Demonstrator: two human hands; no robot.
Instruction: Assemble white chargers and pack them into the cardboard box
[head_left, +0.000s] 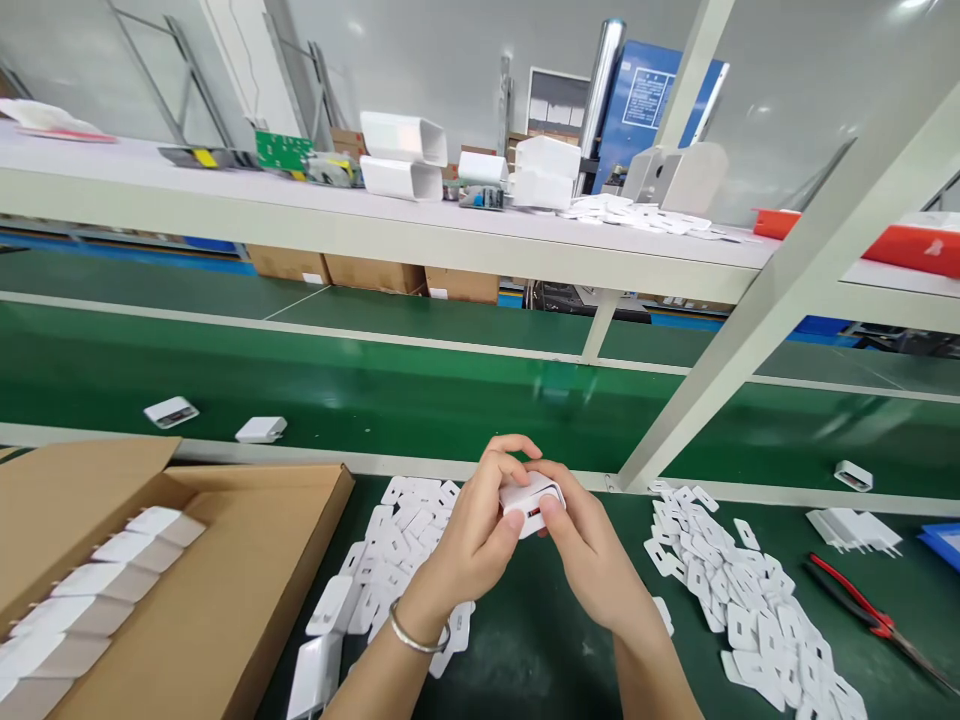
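A person's two bare hands meet above a dark green tabletop [555, 650], holding a white charger housing [534, 492] between them, in front of a green conveyor belt [360, 385]. The left hand [480, 520] grips it from the left and the right hand [583, 540] from the right, the fingers of both curled around it, thumbs on the near side by a small slot showing dark and red. The housing looks like light, stiff, smooth plastic, perhaps a little slippery; its broad sides seem the surest hold, and its edges may scratch if pressed hard. Loose slotted white plates [409, 530] lie to the left, with a second pile of plates [750, 590] to the right, near red-handled pliers [862, 608]. At far left, a cardboard box [255, 560] holds a row of white chargers [82, 612].
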